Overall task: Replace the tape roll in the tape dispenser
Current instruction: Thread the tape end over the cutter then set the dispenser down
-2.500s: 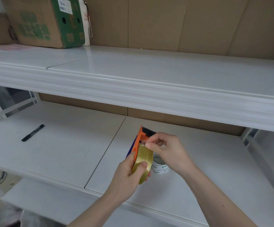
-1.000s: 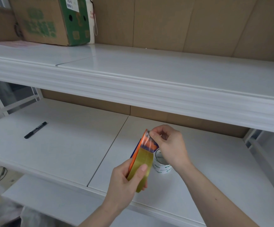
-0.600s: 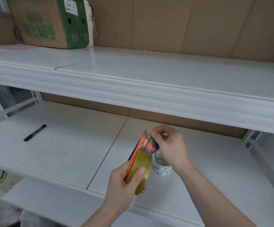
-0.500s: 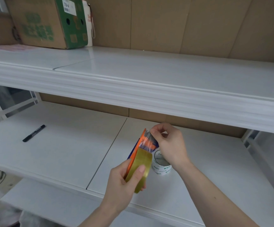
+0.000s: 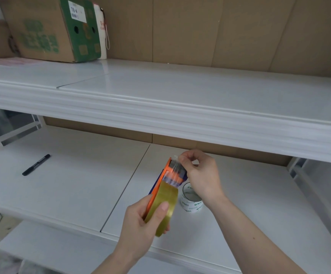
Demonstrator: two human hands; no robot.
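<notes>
My left hand (image 5: 142, 220) grips the orange and blue tape dispenser (image 5: 165, 175), held upright above the lower shelf, thumb pressed on the yellowish tape roll (image 5: 165, 202) mounted in it. A clear strip of tape runs from the roll up over the dispenser's front end. My right hand (image 5: 199, 173) pinches the free end of that strip at the dispenser's top. Behind the dispenser an empty white cardboard tape core (image 5: 192, 200) with green print stands on the shelf, partly hidden by my right wrist.
A black marker (image 5: 36, 164) lies on the lower white shelf (image 5: 77, 178) at the left. The upper shelf (image 5: 180, 95) overhangs close above my hands. A cardboard box (image 5: 48, 28) and a white bottle (image 5: 102, 30) stand on it at the far left.
My right hand has drawn the tape end from the roll up over the dispenser's front to its top. The dispenser has stayed in my left hand, slightly lower in view.
</notes>
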